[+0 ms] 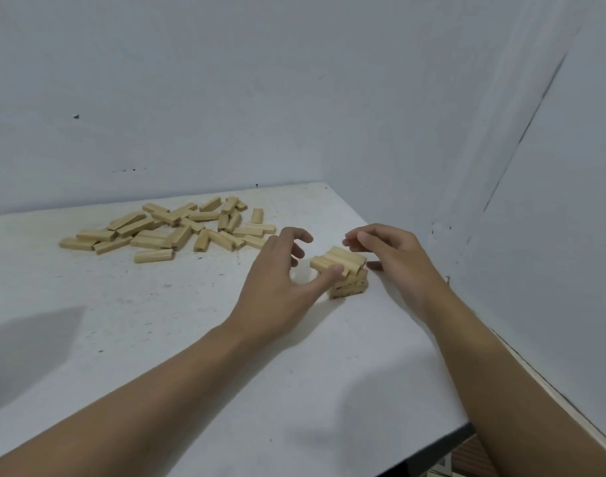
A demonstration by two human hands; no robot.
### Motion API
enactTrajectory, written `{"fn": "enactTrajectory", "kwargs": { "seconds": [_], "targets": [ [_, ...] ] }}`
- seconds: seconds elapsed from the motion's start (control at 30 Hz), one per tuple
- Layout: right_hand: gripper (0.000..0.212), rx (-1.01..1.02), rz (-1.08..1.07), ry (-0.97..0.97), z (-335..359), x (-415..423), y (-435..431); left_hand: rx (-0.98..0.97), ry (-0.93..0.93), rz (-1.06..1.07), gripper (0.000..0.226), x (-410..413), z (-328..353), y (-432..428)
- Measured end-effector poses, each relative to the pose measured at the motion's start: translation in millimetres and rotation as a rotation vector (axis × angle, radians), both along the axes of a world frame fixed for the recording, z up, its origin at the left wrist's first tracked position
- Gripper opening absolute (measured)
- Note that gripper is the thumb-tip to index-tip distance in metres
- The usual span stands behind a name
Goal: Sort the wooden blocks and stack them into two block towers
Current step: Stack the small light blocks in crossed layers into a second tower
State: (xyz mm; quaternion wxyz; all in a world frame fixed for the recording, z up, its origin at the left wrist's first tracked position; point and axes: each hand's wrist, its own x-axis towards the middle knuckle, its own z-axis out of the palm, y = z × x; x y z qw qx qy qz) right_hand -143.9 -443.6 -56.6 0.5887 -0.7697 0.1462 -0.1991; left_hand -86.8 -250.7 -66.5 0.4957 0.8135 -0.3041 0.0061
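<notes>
White counter, two-tower block sort: first tower low, loose stock to the left.

White scuffed counter (157, 321) carries a scattered heap of pale wooden oblong blocks (170, 228) at far left, their long axes pointing every way. Left hand (277, 280) is released, holding nothing, with its thumb (332, 271) touching the near edge of the top row. Right hand (387, 256) hovers over the far side, its fingers loosely curled round nothing. Between them stands the short stacked tower of pale wooden blocks (346, 273), about three rows high and near the counter's right edge. Judgement: the next block comes from the heap, which lies left of and beyond the tower, so the left hand is nearer. No second tower is visible.
</notes>
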Motion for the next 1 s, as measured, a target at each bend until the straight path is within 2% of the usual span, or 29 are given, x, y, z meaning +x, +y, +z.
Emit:
{"fn": "enactTrajectory", "kwargs": {
  "seconds": [0.17,0.33,0.53,1.0],
  "targets": [
    [0.030,0.052,-0.005,-0.036,-12.5,-3.9,-6.0,-0.010,-0.019,0.040,0.064,-4.5,-7.9,-11.8],
    [0.029,0.015,-0.010,-0.053,-18.9,-2.3,-7.3,-0.028,-0.049,0.053,0.069,-1.9,-12.8,-11.6],
    [0.025,-0.056,-0.017,-0.065,-25.5,-0.1,-10.0,-0.012,-0.147,0.010,0.062,-4.9,-14.9,-11.9],
    [0.029,-0.040,0.018,-0.075,-27.3,-2.2,-10.7,-0.018,-0.162,-0.032,0.049,-0.5,-16.9,-11.0]
  ]
}}
